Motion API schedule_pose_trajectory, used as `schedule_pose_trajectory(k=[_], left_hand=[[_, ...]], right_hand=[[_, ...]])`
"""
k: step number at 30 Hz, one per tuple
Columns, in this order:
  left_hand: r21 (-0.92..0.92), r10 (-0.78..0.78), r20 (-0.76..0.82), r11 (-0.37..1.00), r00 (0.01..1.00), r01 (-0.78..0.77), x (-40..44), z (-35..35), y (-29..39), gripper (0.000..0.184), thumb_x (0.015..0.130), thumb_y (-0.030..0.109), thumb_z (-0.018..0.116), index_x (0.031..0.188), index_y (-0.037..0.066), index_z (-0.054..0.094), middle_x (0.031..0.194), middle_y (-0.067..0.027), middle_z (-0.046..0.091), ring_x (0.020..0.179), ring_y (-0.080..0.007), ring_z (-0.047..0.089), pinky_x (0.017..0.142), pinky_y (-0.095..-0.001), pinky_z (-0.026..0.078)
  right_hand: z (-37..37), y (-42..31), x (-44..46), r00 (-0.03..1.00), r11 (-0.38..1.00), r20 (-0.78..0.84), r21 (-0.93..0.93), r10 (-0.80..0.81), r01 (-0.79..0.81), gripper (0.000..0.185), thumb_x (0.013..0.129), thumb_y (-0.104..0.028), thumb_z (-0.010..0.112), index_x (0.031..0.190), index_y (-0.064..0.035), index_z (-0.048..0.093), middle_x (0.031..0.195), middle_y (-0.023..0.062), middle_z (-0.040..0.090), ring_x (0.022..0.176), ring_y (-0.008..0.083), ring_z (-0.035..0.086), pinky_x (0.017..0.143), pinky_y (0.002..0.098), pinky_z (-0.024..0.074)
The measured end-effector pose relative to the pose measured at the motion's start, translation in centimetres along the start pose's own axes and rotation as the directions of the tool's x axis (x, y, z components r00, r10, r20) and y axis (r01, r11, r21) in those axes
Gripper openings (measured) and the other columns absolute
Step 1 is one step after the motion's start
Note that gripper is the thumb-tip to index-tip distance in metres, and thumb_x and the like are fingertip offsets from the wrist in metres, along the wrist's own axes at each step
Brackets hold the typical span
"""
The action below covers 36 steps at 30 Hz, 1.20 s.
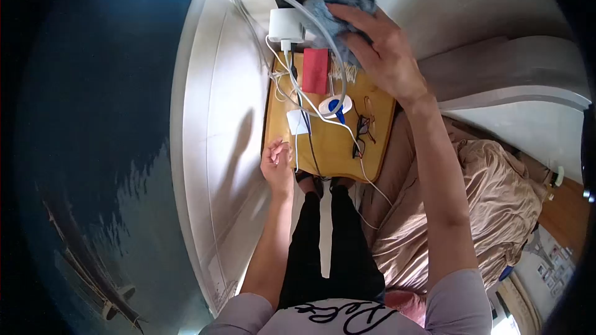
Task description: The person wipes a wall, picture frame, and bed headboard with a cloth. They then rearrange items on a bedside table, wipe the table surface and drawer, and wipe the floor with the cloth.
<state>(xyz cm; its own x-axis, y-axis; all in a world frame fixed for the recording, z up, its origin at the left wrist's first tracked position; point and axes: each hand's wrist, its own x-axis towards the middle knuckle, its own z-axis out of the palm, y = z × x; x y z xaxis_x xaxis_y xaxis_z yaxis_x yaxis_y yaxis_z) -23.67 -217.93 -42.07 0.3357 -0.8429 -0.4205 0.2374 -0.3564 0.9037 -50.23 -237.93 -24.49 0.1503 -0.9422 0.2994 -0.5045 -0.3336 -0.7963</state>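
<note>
Your left hand (pixel 277 154) is half open, its fingers loosely curled at the left edge of the yellow wooden table (pixel 338 152), with nothing visible in it. Right of it, a white plastic power adapter (pixel 286 25) sits above a flat red rectangular item (pixel 315 71). Black cursive lettering (pixel 344 315) crosses your shirt, too distorted to read surely. The blue-grey fabric cloth (pixel 340 11) is up by the white wall, bunched in your right hand's (pixel 386 56) grasp, fingers bent over it. Black-framed glasses (pixel 359 138) rest on the table's right side.
</note>
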Motion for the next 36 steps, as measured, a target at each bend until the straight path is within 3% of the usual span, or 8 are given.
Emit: schedule_pose_trajectory(k=[10, 16, 20, 25, 27, 30, 33, 36], left_hand=[[0.102, -0.146, -0.049, 0.983, 0.988, 0.15, -0.4, -3.3, -3.4, 0.028, 0.095, 0.016, 0.073, 0.12, 0.009, 0.063, 0.104, 0.0014, 0.069, 0.096, -0.009, 0.064, 0.081, -0.0249, 0.05], [0.167, -0.118, -0.016, 0.979, 0.993, 0.119, 4.8, -0.2, -1.8, 0.028, 0.096, 0.018, 0.072, 0.121, 0.008, 0.064, 0.104, 0.0012, 0.069, 0.093, -0.0088, 0.063, 0.081, -0.0257, 0.049], [0.306, -0.015, 0.258, 0.95, 0.966, -0.067, 10.2, 2.4, -2.8, 0.033, 0.096, 0.01, 0.07, 0.127, 0.003, 0.06, 0.099, -0.0003, 0.069, 0.09, -0.0083, 0.063, 0.08, -0.0219, 0.049], [0.499, -0.118, 0.274, 0.866, 0.954, -0.036, 13.2, 5.0, -3.1, 0.027, 0.095, 0.01, 0.071, 0.121, 0.003, 0.064, 0.091, 0.0015, 0.066, 0.089, -0.0068, 0.063, 0.082, -0.0209, 0.05], [0.289, -0.109, 0.332, 0.957, 0.937, 0.008, 13.4, 6.1, -2.6, 0.032, 0.099, 0.018, 0.067, 0.127, 0.004, 0.061, 0.102, -0.0011, 0.066, 0.097, -0.0094, 0.063, 0.089, -0.0274, 0.051], [0.151, -0.111, 0.374, 0.987, 0.921, 0.058, 14.3, 7.0, -2.8, 0.036, 0.1, 0.021, 0.067, 0.13, 0.003, 0.06, 0.109, -0.0036, 0.066, 0.101, -0.0116, 0.063, 0.094, -0.0311, 0.052], [0.075, -0.126, 0.402, 0.992, 0.907, 0.104, 15.8, 7.5, -3.5, 0.037, 0.098, 0.022, 0.07, 0.128, 0.003, 0.06, 0.112, -0.0061, 0.065, 0.1, -0.0135, 0.063, 0.094, -0.0322, 0.053], [0.246, 0.037, 0.359, 0.96, 0.933, -0.132, 16.7, 8.2, -4.4, 0.041, 0.083, 0.028, 0.086, 0.106, 0.004, 0.062, 0.092, -0.0019, 0.058, 0.085, -0.0099, 0.06, 0.075, -0.0261, 0.051]], right_hand=[[1.5, 3.7, -3.2, 0.993, 0.966, 0.015, -0.231, 0.119, -0.112, 0.038, 0.091, -0.003, 0.062, 0.128, -0.0083, 0.066, 0.116, 0.0137, 0.066, 0.099, 0.0264, 0.067, 0.086, 0.0343, 0.0518], [1.0, 8.2, -11.4, 0.862, 0.838, -0.131, 0.343, 0.489, -0.423, 0.036, 0.091, -0.008, 0.064, 0.126, -0.004, 0.067, 0.109, 0.0065, 0.068, 0.1, 0.0134, 0.062, 0.088, 0.0277, 0.0492], [2.3, 11.0, -14.0, 0.792, 0.789, -0.155, 0.315, 0.59, -0.527, 0.038, 0.089, -0.009, 0.064, 0.126, -0.0028, 0.066, 0.118, 0.0172, 0.069, 0.101, 0.0294, 0.067, 0.09, 0.033, 0.0524], [5.7, 15.5, -12.4, 0.866, 0.823, -0.131, -0.27, 0.482, -0.499, 0.04, 0.09, -0.019, 0.063, 0.129, -0.0151, 0.067, 0.119, 0.0205, 0.067, 0.107, 0.0367, 0.065, 0.095, 0.0411, 0.0511], [7.9, 17.1, -10.9, 0.879, 0.798, -0.046, -0.4, 0.474, -0.451, 0.04, 0.091, -0.021, 0.061, 0.131, -0.0178, 0.066, 0.122, 0.0229, 0.066, 0.109, 0.042, 0.064, 0.096, 0.0459, 0.0509], [11.4, 18.0, -9.6, 0.801, 0.738, -0.056, -0.357, 0.596, -0.573, 0.04, 0.091, -0.022, 0.059, 0.131, -0.0197, 0.067, 0.123, 0.0214, 0.064, 0.11, 0.0417, 0.063, 0.093, 0.0507, 0.0511], [12.9, 17.2, -10.3, 0.821, 0.704, 0.068, -0.557, 0.567, -0.44, 0.039, 0.089, -0.022, 0.062, 0.128, -0.0214, 0.069, 0.122, 0.0187, 0.064, 0.11, 0.0384, 0.064, 0.091, 0.051, 0.0522], [11.8, 15.8, -11.3, 0.795, 0.691, 0.169, -0.617, 0.583, -0.376, 0.037, 0.088, -0.021, 0.063, 0.124, -0.0216, 0.071, 0.122, 0.0169, 0.064, 0.109, 0.0376, 0.064, 0.09, 0.0513, 0.0528]])
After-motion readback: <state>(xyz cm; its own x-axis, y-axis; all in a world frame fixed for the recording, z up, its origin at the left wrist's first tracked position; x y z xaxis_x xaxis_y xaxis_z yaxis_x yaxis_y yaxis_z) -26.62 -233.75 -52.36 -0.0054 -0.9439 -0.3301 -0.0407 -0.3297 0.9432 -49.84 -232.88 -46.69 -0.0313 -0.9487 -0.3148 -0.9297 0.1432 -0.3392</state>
